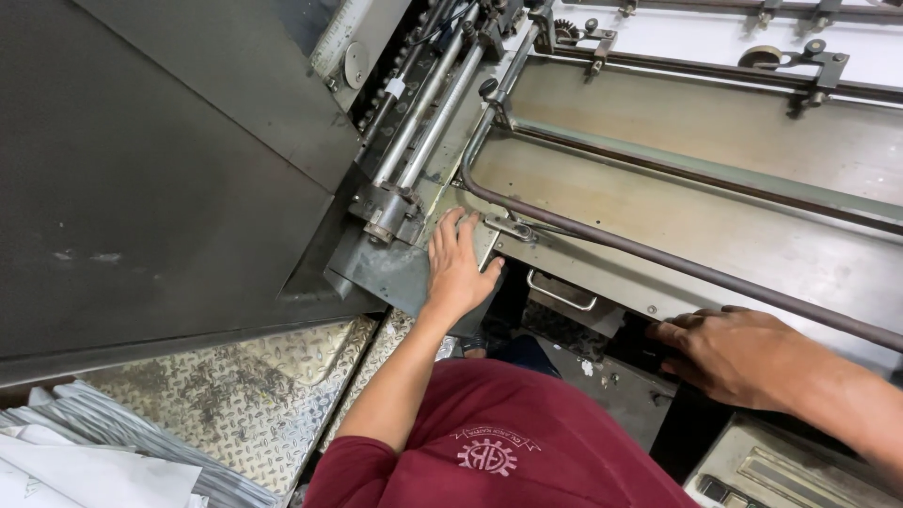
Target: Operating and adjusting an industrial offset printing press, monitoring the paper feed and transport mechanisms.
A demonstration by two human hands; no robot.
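Large grey machine housing (141,169) fills the upper left, its sloped panel dull and smudged. To its right lies the flat tan feed bed (715,188) of the machine, worn and scuffed, crossed by a long dark curved rod (658,259) running from upper left down to the right edge. Between housing and bed: two bright steel rollers (428,108), parallel, ending in a grimy bracket.

Floor below: diamond-pattern steel plate (254,395), scuffed. Stack of white printed sheets (85,452) at lower left corner.

Person wears a dark red shirt (489,442).

Left hand (456,268): palm down, fingers spread and loose, resting flat on the grey metal ledge (390,268) at the near corner of the bed, just beside the roller bracket. Not gripping anything.

Right hand (729,353): knuckles up, fingers curled under the bed's front edge below the rod; whether they clasp something there cannot be told.

Small metal drawer handle (562,292) sits between the hands, untouched.
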